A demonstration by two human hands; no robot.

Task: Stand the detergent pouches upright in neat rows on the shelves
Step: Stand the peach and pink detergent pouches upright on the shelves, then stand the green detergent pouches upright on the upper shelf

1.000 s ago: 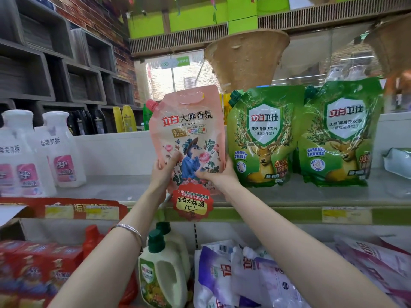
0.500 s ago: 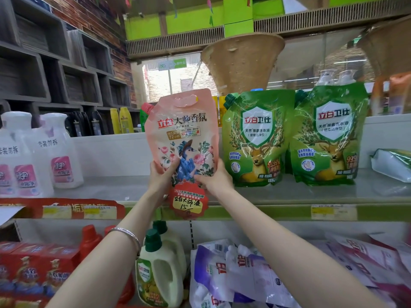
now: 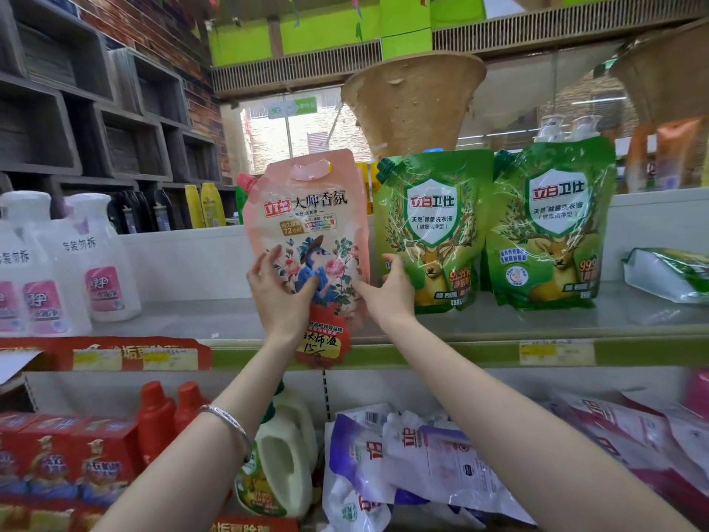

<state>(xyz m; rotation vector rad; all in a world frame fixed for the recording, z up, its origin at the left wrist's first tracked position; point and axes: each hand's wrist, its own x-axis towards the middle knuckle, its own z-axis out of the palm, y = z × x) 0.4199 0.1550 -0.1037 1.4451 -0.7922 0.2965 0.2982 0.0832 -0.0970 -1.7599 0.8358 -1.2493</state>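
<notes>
A pink detergent pouch (image 3: 307, 209) with a flower print stands upright on the upper shelf (image 3: 460, 328), just left of two upright green pouches (image 3: 433, 224) (image 3: 552, 216). My left hand (image 3: 280, 297) rests against its lower left front, fingers spread and thumb on the print. At the pouch's lower right edge, my right hand (image 3: 391, 297) touches it with the thumb, its fingers loose in front of the nearer green pouch. A red price tag (image 3: 326, 343) hangs on the shelf lip below the pink pouch.
White bottles (image 3: 99, 263) stand at the shelf's left end. A green-and-white pouch (image 3: 667, 274) lies flat at the far right. On the lower shelf lie several purple and white pouches (image 3: 422, 462), a jug (image 3: 284, 455), red bottles and red boxes (image 3: 57, 455).
The pink pouch has come to stand on the shelf beside the green pouch. Both hands have loosened from gripping its lower part and the fingers have spread.
</notes>
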